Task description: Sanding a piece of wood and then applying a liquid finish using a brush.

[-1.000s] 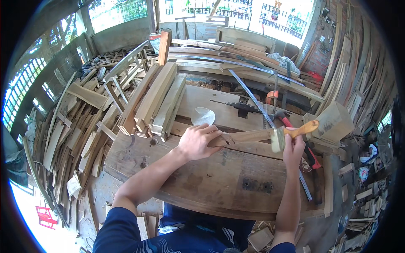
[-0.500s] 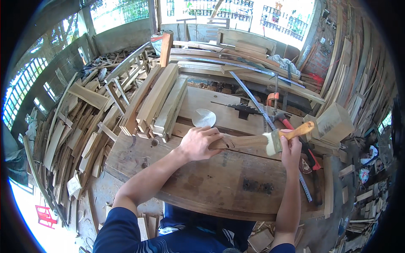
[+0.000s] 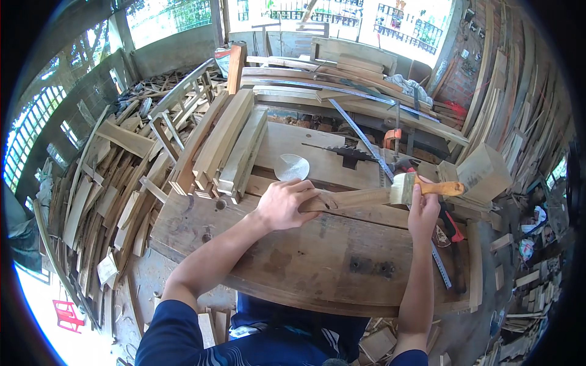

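My left hand (image 3: 287,205) is closed around the left end of a short wooden piece (image 3: 360,199), holding it above the workbench (image 3: 293,262). In my right hand (image 3: 423,210) is a wide paintbrush (image 3: 444,188) with an orange-yellow handle and pale bristles. Its handle points right, and the bristles are at the right end of the wooden piece; whether they touch it I cannot tell. Beyond my left hand lies a round, whitish translucent dish (image 3: 292,167). A toothed dark saw blade (image 3: 348,156) shows through the bench top farther back.
Planed beams (image 3: 223,140) are stacked at the bench's left. A metal ruler (image 3: 361,137) slants across the back, near an orange clamp (image 3: 392,138). Right of my right hand are a red-handled tool (image 3: 452,227) and a wood block (image 3: 483,174). Scrap wood (image 3: 116,189) is piled at far left.
The paintbrush has turned in my right hand: its handle has tipped down to nearly level and its bristles have risen. My left hand still holds the wooden piece in about the same place.
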The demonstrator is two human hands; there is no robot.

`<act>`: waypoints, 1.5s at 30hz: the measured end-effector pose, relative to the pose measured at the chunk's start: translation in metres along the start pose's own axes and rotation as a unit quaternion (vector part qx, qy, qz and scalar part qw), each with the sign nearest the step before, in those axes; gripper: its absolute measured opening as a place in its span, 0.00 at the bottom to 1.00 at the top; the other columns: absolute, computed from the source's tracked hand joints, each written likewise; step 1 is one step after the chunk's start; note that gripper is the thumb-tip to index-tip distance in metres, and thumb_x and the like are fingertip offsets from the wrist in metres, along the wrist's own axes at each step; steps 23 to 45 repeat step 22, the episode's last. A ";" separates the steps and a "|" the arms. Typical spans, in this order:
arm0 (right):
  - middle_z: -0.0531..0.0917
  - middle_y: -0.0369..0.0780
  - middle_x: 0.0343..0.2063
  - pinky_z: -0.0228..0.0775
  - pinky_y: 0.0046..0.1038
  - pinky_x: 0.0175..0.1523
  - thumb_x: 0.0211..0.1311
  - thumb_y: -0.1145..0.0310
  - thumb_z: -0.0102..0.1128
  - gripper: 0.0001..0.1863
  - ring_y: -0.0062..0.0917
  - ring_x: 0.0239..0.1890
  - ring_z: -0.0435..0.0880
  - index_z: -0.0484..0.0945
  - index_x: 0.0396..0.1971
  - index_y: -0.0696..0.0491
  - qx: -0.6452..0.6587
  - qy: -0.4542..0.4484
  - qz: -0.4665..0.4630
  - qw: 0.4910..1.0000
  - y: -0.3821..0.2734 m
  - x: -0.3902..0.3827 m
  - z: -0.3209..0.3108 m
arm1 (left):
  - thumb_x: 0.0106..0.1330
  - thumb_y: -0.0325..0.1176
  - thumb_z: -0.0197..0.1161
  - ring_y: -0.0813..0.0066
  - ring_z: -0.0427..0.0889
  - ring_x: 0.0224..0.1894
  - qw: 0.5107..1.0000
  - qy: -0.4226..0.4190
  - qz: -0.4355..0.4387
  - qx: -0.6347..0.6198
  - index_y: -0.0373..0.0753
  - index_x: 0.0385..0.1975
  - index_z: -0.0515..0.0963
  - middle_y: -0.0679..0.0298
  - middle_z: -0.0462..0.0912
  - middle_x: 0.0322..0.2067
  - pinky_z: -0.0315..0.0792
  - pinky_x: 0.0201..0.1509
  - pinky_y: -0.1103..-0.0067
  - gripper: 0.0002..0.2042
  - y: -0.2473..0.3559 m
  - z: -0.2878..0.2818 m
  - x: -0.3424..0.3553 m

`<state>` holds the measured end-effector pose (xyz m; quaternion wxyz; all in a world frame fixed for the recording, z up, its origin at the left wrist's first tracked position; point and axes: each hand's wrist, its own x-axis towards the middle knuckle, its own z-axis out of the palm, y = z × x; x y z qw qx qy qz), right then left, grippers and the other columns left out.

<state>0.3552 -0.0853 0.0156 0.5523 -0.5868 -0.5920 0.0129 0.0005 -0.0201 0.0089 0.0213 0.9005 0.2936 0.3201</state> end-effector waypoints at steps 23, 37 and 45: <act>0.89 0.41 0.41 0.77 0.16 0.42 0.77 0.70 0.60 0.15 0.14 0.39 0.87 0.80 0.57 0.62 0.125 0.054 0.031 0.990 0.024 0.006 0.000 | 0.58 0.51 0.77 0.66 0.87 0.45 1.000 -0.002 -0.016 0.012 0.42 0.47 0.87 0.67 0.85 0.44 0.84 0.47 0.71 0.23 -0.001 -0.003 -0.002; 0.89 0.41 0.41 0.77 0.16 0.42 0.77 0.70 0.60 0.15 0.14 0.39 0.87 0.80 0.57 0.62 0.125 0.054 0.031 0.990 0.024 0.006 0.000 | 0.58 0.51 0.77 0.66 0.87 0.45 1.000 -0.002 -0.016 0.012 0.42 0.47 0.87 0.67 0.85 0.44 0.84 0.47 0.71 0.23 -0.001 -0.003 -0.002; 0.89 0.41 0.41 0.77 0.16 0.42 0.77 0.70 0.60 0.15 0.14 0.39 0.87 0.80 0.57 0.62 0.125 0.054 0.031 0.990 0.024 0.006 0.000 | 0.58 0.51 0.77 0.66 0.87 0.45 1.000 -0.002 -0.016 0.012 0.42 0.47 0.87 0.67 0.85 0.44 0.84 0.47 0.71 0.23 -0.001 -0.003 -0.002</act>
